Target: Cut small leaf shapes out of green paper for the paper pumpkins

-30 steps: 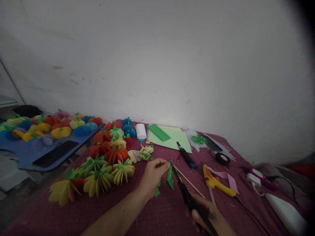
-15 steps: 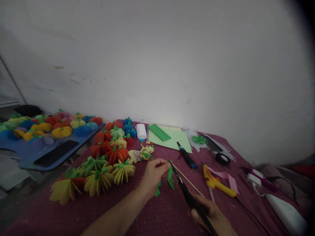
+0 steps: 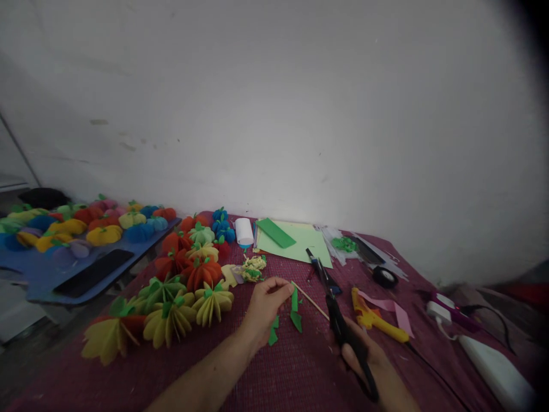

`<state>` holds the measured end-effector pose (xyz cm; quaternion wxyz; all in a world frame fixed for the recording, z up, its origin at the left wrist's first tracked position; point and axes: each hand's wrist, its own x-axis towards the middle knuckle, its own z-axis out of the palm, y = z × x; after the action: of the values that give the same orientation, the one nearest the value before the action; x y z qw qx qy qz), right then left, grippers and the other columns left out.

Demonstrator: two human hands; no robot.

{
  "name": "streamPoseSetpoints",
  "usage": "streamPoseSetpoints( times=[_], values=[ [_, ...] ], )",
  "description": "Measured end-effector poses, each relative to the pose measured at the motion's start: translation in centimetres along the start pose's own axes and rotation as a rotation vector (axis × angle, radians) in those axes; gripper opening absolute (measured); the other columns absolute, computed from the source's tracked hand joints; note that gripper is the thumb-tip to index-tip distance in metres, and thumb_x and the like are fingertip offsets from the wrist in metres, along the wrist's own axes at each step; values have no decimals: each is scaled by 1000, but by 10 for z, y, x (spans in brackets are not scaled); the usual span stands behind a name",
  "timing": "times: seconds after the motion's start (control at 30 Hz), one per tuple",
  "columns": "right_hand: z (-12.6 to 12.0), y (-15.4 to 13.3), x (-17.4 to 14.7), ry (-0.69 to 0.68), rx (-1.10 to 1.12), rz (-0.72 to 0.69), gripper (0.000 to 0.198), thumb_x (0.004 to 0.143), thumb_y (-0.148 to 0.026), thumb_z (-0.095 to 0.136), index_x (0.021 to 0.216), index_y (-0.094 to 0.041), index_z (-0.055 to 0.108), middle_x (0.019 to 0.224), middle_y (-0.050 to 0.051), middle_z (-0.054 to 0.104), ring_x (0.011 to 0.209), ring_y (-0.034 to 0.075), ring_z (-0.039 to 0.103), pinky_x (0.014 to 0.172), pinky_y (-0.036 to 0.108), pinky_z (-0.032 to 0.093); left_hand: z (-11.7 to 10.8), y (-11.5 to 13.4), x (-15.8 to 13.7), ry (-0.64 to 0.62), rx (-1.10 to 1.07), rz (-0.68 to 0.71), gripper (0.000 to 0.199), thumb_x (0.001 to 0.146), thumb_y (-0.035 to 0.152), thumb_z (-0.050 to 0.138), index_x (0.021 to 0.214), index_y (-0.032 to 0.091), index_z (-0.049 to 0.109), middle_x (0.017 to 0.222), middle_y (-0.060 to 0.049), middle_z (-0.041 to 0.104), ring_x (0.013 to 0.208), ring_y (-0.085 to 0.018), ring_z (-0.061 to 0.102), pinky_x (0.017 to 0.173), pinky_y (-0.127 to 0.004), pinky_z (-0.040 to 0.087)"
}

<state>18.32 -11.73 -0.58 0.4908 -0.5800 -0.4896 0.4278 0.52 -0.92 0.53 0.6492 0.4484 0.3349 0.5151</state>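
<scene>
My left hand (image 3: 269,304) is closed, thumb and forefinger pinching a green paper strip (image 3: 294,298) that hangs down from the fingertips. Just below it is a pointed green piece (image 3: 295,321); I cannot tell if it is still joined. More green paper (image 3: 273,332) shows beneath my left palm. My right hand (image 3: 364,352) grips black-handled scissors (image 3: 338,323), blades pointing away and apart from the strip. A thin wooden stick (image 3: 311,300) runs from near my left fingertips toward my right hand, where its other end is hidden behind the scissors.
Several paper pumpkins (image 3: 201,274) stand at left, more on a blue table (image 3: 36,286). Behind lie green sheets (image 3: 309,246), a white roll (image 3: 244,232) and a cutter partly behind the scissors. At right are a yellow glue gun (image 3: 377,323), pink ribbon (image 3: 401,315), black tape (image 3: 385,277) and cables.
The scissors have swung up and right, away from the green strip. My left hand stays almost in place, still pinching. The view has shifted slightly.
</scene>
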Motion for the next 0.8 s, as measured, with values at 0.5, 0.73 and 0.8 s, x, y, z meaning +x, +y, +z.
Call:
streamPoseSetpoints(
  times=[0.5,0.73,0.8],
  values=[
    [62,-26,53,147,303,-199,57,58,-22,79,103,-25,45,77,-3,63,62,14,59,48,20,42,1,-6,-1,35,18,92,21,69,34,71,71,14,65,62,2,56,55,-9,42,51,-20,32],
    [65,-23,56,195,340,-201,52,58,-16,78,99,-24,48,66,-8,58,53,10,52,44,17,37,2,-7,-2,35,19,117,19,71,32,69,70,14,64,60,2,54,56,-10,42,52,-21,33],
    [63,-24,56,199,334,-198,52,57,-15,78,98,-24,48,65,-8,58,56,11,54,47,18,40,2,-7,-2,31,17,124,19,71,32,69,70,14,63,60,2,54,56,-10,43,53,-21,34]
  ],
)
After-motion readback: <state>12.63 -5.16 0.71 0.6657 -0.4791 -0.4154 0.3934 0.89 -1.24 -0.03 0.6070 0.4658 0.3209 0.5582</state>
